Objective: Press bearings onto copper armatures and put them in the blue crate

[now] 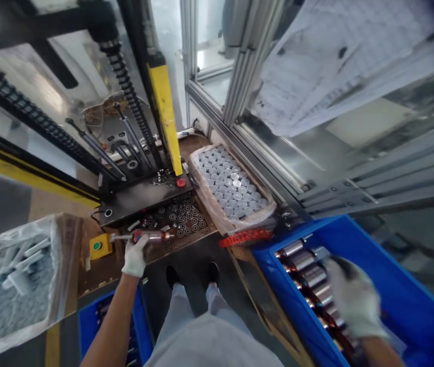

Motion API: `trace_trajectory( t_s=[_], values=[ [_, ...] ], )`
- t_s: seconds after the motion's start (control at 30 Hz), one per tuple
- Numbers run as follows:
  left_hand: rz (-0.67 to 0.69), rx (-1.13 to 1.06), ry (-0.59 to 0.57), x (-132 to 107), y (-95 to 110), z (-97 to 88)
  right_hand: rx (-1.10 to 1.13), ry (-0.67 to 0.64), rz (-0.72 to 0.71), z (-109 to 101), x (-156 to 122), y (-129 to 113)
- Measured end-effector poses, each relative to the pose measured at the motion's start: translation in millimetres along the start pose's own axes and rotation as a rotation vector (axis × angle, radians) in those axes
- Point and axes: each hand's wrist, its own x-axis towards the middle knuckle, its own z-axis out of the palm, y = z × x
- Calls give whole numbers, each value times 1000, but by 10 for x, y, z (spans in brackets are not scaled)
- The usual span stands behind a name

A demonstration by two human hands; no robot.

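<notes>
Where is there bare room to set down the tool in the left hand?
Bare wood shows on the board between the bag and the yellow box. The blue bin has free floor beyond the cylinders and the right hand. It is crowded around the rings and the packed box.

White cloth gloves [135, 256], glossy blue plastic crate [400, 265], smooth shiny metal cylinders [301, 260] in it, dull aluminium framing [241, 76] overhead.

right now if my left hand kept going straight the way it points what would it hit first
Likely the small black rings lying on the brown board, just past the metal tool that the left hand grips, though depth is hard to judge from this view.
</notes>
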Motion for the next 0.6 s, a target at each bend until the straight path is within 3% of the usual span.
trace_trajectory(
  t_s=[0.03, 0.07, 0.13, 0.17, 0.23, 0.3, 0.37, 0.43, 0.53, 0.6],
  values=[
    [71, 118, -50, 13, 33, 79, -48, -41, -20, 253, -156, -134],
    [139, 244, -98, 22, 62, 161, -50, -200, -34, 594, -326, -262],
    [249, 475, -180, 29, 100, 314, 61, -519, -49, 1442, -684, -484],
    [291, 568, -228, 32, 109, 375, 106, -607, -102, 1884, -858, -574],
    [353, 705, -345, 57, 134, 450, 171, -679, -197, 2643, -1154, -699],
    [393, 767, -468, 148, 217, 462, 249, -635, -182, 3120, -1335, -743],
    [421, 827, -500, 338, 399, 459, 299, -552, -133, 3310, -1394, -716],
    [449, 964, -425, 614, 658, 516, 289, -514, -148, 3318, -1386, -649],
    [466, 1237, -289, 1036, 1014, 777, 231, -516, -246, 3262, -1366, -536],
    [452, 1328, -260, 1219, 1127, 993, 212, -509, -286, 3266, -1369, -481]
  ],
)
